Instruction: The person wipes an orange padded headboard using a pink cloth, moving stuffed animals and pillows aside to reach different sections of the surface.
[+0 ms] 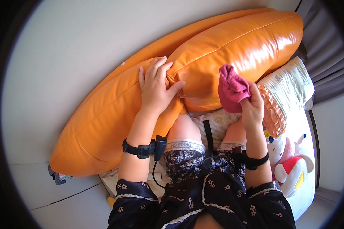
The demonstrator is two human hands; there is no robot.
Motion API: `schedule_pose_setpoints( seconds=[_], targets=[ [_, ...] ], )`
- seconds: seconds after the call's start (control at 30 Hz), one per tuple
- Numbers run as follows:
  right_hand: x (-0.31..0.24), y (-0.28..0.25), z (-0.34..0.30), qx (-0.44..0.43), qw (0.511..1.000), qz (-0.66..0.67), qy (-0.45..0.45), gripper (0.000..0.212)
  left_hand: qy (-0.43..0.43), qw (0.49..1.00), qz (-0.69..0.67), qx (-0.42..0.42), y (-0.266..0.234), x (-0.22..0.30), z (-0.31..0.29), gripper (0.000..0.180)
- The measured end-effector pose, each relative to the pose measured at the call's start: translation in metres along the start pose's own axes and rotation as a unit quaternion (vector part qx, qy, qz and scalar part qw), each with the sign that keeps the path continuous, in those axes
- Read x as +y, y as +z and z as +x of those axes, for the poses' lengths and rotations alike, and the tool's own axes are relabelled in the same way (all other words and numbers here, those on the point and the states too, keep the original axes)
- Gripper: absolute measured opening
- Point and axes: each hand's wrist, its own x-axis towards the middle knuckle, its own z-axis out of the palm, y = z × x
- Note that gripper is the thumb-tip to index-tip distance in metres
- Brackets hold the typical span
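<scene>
A big orange leather-like cushion (233, 45) with a glossy surface fills the upper middle, leaning along the wall. My left hand (156, 87) rests on it at the creased seam where two padded sections meet, its fingers spread and laid against the material. To the right, my right hand (253, 107) grips a bunched, ribbed pink cloth (232, 89). The cloth is raised in front of the right-hand section of the cushion; whether they touch, I cannot tell. Its lower end disappears into my closed fingers.
On the right lie a pale patterned pillow (288, 82) with a peach ruffled edge (272, 108) and a plush toy (290, 168) in white, red and yellow. A grey curtain (325, 49) hangs at the far right. A cable (155, 175) runs from the band on my left forearm.
</scene>
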Motion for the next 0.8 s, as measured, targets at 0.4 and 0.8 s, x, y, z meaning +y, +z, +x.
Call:
schedule_pose_setpoints(
  seconds=[0.4, 0.8],
  targets=[
    [0.023, 0.106, 0.032, -0.055, 0.803, -0.494, -0.328, 0.019, -0.065, 0.978, -0.184, 0.068, 0.019, -0.016, 0.000, 0.033],
    [0.044, 0.044, 0.019, 0.007, 0.789, -0.545, -0.283, 0.040, -0.017, 0.993, -0.090, 0.077, 0.020, -0.015, 0.004, 0.028]
  ],
)
